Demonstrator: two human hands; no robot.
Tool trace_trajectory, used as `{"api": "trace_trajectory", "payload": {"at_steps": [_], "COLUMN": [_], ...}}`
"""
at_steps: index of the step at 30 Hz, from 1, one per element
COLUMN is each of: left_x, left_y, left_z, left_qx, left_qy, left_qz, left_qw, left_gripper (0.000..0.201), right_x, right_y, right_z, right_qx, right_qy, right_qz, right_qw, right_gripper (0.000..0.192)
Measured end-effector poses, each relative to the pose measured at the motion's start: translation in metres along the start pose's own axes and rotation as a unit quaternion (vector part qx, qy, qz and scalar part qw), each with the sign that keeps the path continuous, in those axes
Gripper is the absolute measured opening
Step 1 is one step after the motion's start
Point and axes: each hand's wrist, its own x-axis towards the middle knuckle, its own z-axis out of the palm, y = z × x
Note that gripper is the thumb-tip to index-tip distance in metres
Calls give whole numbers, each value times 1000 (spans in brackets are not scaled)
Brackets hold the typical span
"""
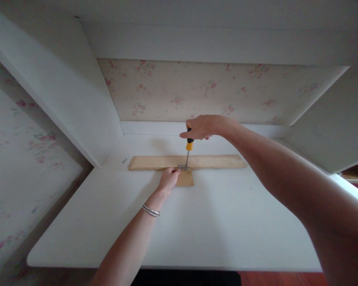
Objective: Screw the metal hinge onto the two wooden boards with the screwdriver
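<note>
My right hand [201, 127] is wrapped round the black and yellow handle of a screwdriver [189, 145], held nearly upright. Its shaft runs down to a small metal hinge [183, 167]; the contact at the tip is too small to make out. The hinge lies where a long wooden board [155, 162] meets a short wooden piece [185, 178], which sticks out towards me. With fingers pinched, my left hand [169, 178] grips the hinge's left end, close beside the short piece. Its palm side is hidden.
All this rests on a white desk top [241, 226]. A small grey metal piece [124, 161] lies left of the board. White side panels [77, 79] and an overhead shelf [211, 43] enclose the space, with flowered wallpaper [179, 89] behind. A dark object [185, 278] stands below the front edge.
</note>
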Motion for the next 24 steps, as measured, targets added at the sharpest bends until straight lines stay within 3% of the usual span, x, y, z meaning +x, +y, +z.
{"api": "trace_trajectory", "payload": {"at_steps": [2, 4, 7, 9, 12, 15, 17, 20, 24], "left_x": [0, 1, 1, 1, 2, 2, 2, 2, 2], "left_y": [0, 0, -1, -1, -2, -2, -2, -2, -2], "left_z": [0, -1, -1, -1, -1, -1, -1, -1, -1], "left_qx": [4, 6, 6, 5, 8, 3, -4, -11, -10], "left_qy": [0, -3, -4, -5, 0, 5, 1, -4, 2], "left_qz": [1, 4, 6, 7, 3, -2, -3, -2, -3], "left_qw": [1000, 1000, 1000, 1000, 1000, 1000, 1000, 1000, 1000], "left_gripper": [22, 22, 22, 23, 22, 19, 18, 18, 21], "right_x": [1, 2, 1, -1, -2, 0, 0, -3, -5], "right_y": [-3, -1, 5, 7, 4, 1, 1, 4, 2], "right_z": [1, 2, 1, -1, -2, -2, -3, -8, -10], "right_qx": [-30, -48, -25, -22, -48, -75, -66, -19, -16], "right_qy": [49, 69, 10, -15, -22, 9, -3, -86, -104], "right_qz": [40, 23, -71, -95, -19, 51, 27, -42, 9], "right_qw": [998, 996, 997, 995, 998, 996, 997, 995, 994], "right_gripper": [47, 41, 30, 40, 49, 55, 45, 42, 51]}}
